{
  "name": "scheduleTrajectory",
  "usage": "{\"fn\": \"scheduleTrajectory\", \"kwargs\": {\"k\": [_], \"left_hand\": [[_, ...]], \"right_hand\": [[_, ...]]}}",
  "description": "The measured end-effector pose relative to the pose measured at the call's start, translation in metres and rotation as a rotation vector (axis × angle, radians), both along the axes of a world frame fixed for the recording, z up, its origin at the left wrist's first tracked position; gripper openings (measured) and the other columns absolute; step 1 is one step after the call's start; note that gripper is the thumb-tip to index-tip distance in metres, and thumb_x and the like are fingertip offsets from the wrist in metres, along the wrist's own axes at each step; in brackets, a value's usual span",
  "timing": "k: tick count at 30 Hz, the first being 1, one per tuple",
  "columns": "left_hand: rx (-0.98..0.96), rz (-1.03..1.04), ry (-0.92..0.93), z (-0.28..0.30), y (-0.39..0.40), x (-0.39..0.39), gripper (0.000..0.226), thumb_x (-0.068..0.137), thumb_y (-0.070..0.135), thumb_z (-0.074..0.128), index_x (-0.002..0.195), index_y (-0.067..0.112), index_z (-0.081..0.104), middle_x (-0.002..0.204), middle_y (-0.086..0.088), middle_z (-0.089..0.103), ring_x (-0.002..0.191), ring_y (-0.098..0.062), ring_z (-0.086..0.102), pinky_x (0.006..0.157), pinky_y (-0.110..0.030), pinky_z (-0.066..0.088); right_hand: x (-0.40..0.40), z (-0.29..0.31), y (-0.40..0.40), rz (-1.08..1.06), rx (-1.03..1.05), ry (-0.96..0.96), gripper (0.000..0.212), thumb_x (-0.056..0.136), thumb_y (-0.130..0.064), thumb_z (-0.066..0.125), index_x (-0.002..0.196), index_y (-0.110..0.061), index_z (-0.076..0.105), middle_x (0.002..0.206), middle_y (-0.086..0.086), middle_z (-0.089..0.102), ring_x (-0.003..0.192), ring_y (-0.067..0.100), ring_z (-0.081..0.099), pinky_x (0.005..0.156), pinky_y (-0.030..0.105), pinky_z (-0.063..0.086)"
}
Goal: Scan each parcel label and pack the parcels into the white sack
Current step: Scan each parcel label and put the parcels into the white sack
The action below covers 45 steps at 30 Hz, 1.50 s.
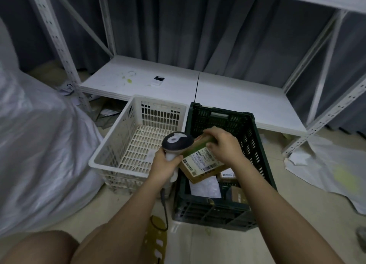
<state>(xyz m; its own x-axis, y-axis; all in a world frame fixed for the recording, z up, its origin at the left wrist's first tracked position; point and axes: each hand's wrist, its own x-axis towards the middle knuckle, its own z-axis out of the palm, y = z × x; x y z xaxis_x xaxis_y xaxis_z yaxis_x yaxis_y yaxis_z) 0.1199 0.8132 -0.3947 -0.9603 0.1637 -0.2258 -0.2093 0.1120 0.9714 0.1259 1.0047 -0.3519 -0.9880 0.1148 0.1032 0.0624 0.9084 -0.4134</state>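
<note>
My left hand (165, 164) grips the white handle of a barcode scanner (176, 142), whose dark head points at a brown cardboard parcel (200, 164). My right hand (224, 144) holds that parcel by its far edge, tilted above the dark green crate (255, 137), its white label facing up. Inside the crate lie more parcels: a white flat packet (206, 187) and small brown boxes (238, 195). The big white sack (39, 144) bulges at the left.
An empty white plastic basket (126, 140) stands left of the crate. A low white shelf board (227, 93) with a small white device (158, 80) runs behind, between metal rack posts. White plastic sheeting (332, 170) lies on the floor at the right. My knees show at the bottom left.
</note>
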Motion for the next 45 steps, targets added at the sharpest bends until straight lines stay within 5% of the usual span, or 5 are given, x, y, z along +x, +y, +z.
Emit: {"fn": "scheduleTrajectory", "kwargs": {"k": [8,13,23,36,45], "left_hand": [[0.108,0.086,-0.03,-0.004,0.004,-0.018,0.047,0.087,0.01,0.067,0.13,0.013,0.048,0.113,0.001,0.061,0.094,-0.01,0.059,0.081,-0.024,0.048],[0.132,0.138,0.006,-0.001,-0.004,-0.024,0.043,0.087,0.011,0.067,0.126,0.018,0.048,0.103,0.007,0.059,0.084,-0.002,0.056,0.074,-0.018,0.048],[0.133,0.192,0.03,0.012,-0.018,-0.018,0.053,0.084,0.013,0.071,0.133,0.015,0.048,0.122,-0.005,0.061,0.107,-0.022,0.06,0.098,-0.046,0.048],[-0.006,-0.002,0.186,0.008,-0.023,-0.004,0.046,0.085,0.016,0.07,0.122,0.03,0.047,0.104,0.029,0.052,0.09,0.019,0.049,0.072,-0.001,0.04],[-0.097,-0.018,0.198,0.001,-0.027,-0.009,0.049,0.085,0.021,0.069,0.129,0.022,0.05,0.115,0.006,0.059,0.105,-0.01,0.056,0.087,-0.026,0.044]], "right_hand": [[-0.026,-0.015,-0.009,-0.187,-0.381,0.16,0.027,0.077,-0.037,0.079,0.093,-0.025,0.06,0.123,-0.001,0.054,0.123,0.018,0.052,0.095,0.028,0.047],[-0.028,-0.017,-0.004,-0.059,-0.107,0.017,0.037,0.091,-0.047,0.059,0.127,-0.042,0.056,0.156,-0.008,0.03,0.15,0.021,0.003,0.116,0.051,-0.009],[-0.026,-0.001,0.017,-0.007,-0.356,-0.191,0.034,0.099,-0.024,0.049,0.131,-0.032,0.041,0.129,0.002,0.055,0.106,0.02,0.06,0.083,0.042,0.056],[-0.057,-0.014,0.005,-0.15,-0.38,-0.012,0.043,0.103,-0.031,0.043,0.145,-0.021,0.043,0.135,0.004,0.041,0.102,0.009,0.046,0.063,0.009,0.037],[-0.063,-0.02,0.006,-0.136,-0.35,0.012,0.043,0.102,-0.032,0.044,0.144,-0.023,0.042,0.137,0.004,0.042,0.112,0.016,0.052,0.09,0.034,0.052]]}}
